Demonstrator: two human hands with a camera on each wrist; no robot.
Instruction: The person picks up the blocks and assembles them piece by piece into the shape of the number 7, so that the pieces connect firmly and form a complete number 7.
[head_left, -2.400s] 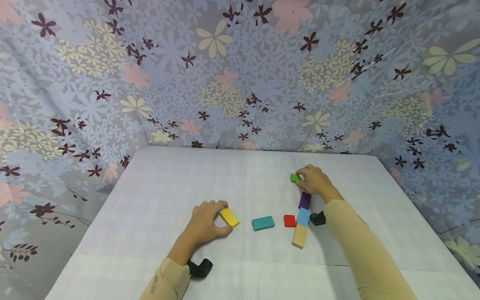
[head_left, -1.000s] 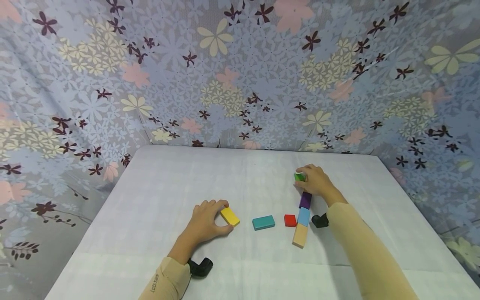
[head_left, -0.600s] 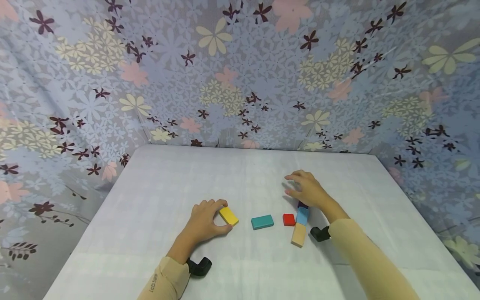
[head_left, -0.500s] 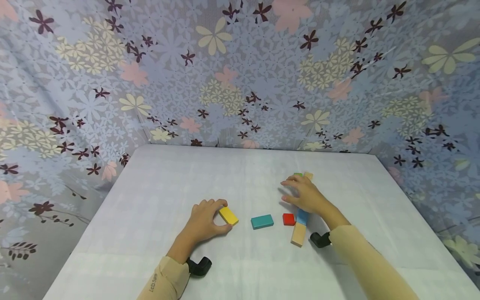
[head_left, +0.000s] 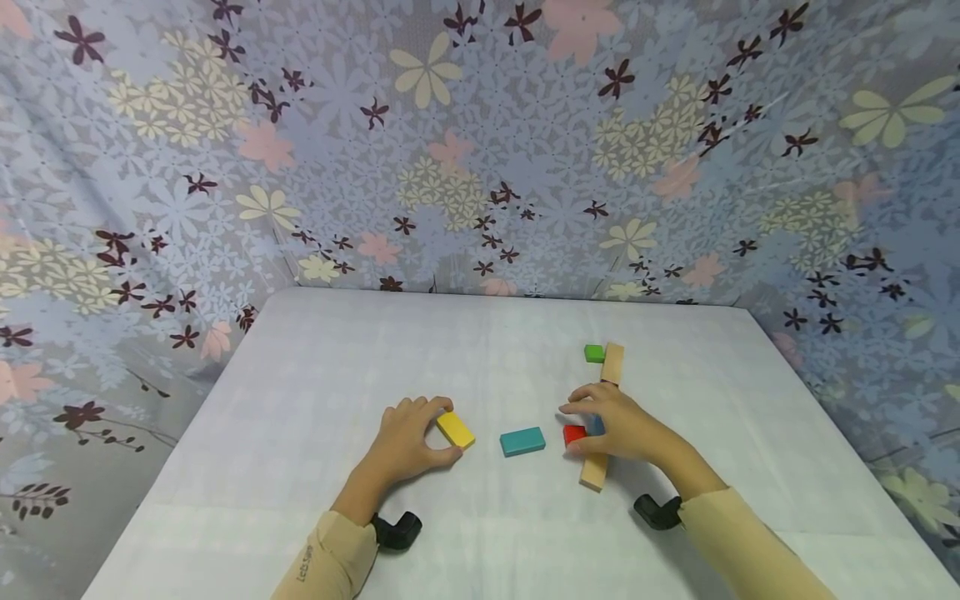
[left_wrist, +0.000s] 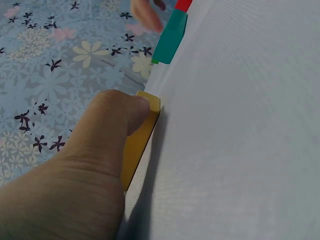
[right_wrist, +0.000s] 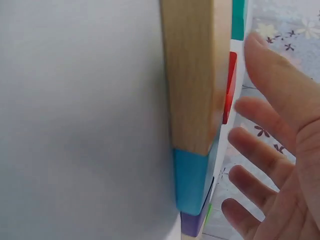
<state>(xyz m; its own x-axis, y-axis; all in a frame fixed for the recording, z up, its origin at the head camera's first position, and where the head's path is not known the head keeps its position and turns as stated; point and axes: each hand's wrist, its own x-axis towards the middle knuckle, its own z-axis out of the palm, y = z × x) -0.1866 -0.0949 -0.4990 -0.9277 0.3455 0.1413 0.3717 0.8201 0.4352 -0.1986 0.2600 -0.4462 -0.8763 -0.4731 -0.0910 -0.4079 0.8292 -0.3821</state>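
My left hand (head_left: 405,442) pinches a yellow block (head_left: 456,430) by its ends between thumb and finger; in the left wrist view the thumb presses one end, with the block low at the cloth. Over the row of blocks, my right hand (head_left: 628,427) is spread with nothing in its grasp, its thumb tip just in front of a red block (head_left: 573,434). The row holds a near wooden block (head_left: 594,472), a light blue block (right_wrist: 192,180), a purple block (right_wrist: 192,224) and a far wooden block (head_left: 612,363). My right hand partly covers the row in the head view.
A teal block (head_left: 522,442) lies between the yellow and red ones. Beside the far wooden block's left side sits a small green block (head_left: 594,353). White cloth (head_left: 360,350) covers the table, and a floral curtain (head_left: 480,150) hangs behind and around it.
My right hand slid the green block right, let go of it beside the far wooden block, then came nearer along the row to the red block. My left hand stays on the yellow block.
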